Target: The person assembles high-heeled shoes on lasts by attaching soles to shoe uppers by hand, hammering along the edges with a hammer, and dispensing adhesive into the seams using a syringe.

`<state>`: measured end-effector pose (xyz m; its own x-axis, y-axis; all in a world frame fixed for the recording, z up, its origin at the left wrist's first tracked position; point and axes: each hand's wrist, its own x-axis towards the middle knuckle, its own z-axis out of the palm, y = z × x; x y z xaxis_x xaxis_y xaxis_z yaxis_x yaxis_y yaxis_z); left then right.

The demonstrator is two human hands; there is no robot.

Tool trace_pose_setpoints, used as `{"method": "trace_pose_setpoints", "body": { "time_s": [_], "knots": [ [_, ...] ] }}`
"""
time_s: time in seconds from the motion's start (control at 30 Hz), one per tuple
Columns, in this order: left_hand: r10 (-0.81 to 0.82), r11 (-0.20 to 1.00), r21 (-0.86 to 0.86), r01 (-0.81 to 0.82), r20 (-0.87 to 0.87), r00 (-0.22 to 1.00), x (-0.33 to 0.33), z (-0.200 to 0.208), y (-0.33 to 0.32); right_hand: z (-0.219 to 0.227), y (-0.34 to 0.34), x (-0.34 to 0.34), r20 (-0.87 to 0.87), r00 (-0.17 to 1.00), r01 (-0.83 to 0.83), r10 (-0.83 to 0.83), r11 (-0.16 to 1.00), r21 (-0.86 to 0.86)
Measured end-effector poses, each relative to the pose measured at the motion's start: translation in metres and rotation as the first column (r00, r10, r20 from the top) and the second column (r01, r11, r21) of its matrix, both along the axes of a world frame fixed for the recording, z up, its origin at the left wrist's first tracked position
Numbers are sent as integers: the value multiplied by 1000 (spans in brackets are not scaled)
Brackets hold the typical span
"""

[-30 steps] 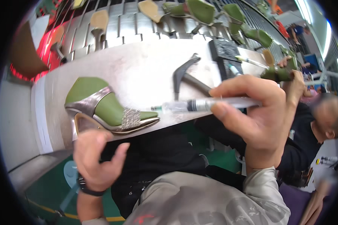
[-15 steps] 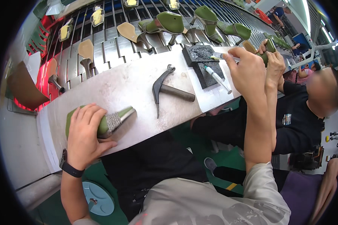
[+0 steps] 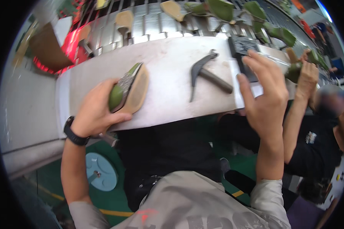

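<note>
My left hand [image 3: 97,108] is closed round a green high-heeled shoe [image 3: 120,91], tilted on its side so that the tan sole [image 3: 139,89] faces right. The shoe has a glittery grey band, and its heel is hidden. My right hand [image 3: 266,93] is raised over the right end of the bench, thumb and fingers apart, with nothing visible between them. Behind its fingers stands a black block [image 3: 242,46], partly covered. A hammer [image 3: 216,80] with a dark curved head lies on the bench between my hands.
The pale bench top [image 3: 168,76] runs along a slatted metal conveyor [image 3: 153,26] carrying green shoes [image 3: 221,10] and tan insoles [image 3: 124,20]. At the right a co-worker's hand [image 3: 307,78] holds a green shoe [image 3: 293,72]. A blue round stool [image 3: 102,171] stands below.
My left hand has turned the shoe up onto its side, showing its sole. My right hand has come down and opened beside the black block. The whole view has shifted.
</note>
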<state>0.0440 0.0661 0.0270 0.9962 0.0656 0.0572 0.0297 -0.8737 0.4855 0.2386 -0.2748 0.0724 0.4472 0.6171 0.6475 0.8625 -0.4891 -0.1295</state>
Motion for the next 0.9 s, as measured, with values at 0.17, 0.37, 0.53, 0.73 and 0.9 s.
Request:
{"method": "trace_pose_setpoints", "body": {
  "time_s": [0.17,0.37,0.53,0.73,0.9],
  "knots": [
    [102,995,-11,-102,52,993,2,-14,-28,-95,49,2,-43,993,98,-110,971,-218],
    [103,989,-102,-108,-51,993,10,-11,-21,-113,59,0,-140,989,39,-54,993,-112],
    [47,996,-72,-54,-100,994,18,-10,-20,-104,49,-27,-209,977,7,-45,984,-179],
    [-85,992,-95,78,-69,994,28,-14,-41,-92,22,-95,-690,674,-189,264,964,185],
    [-165,980,-136,147,-131,978,38,-8,-49,-115,26,-117,-759,436,-7,485,844,536]
  ]
}}
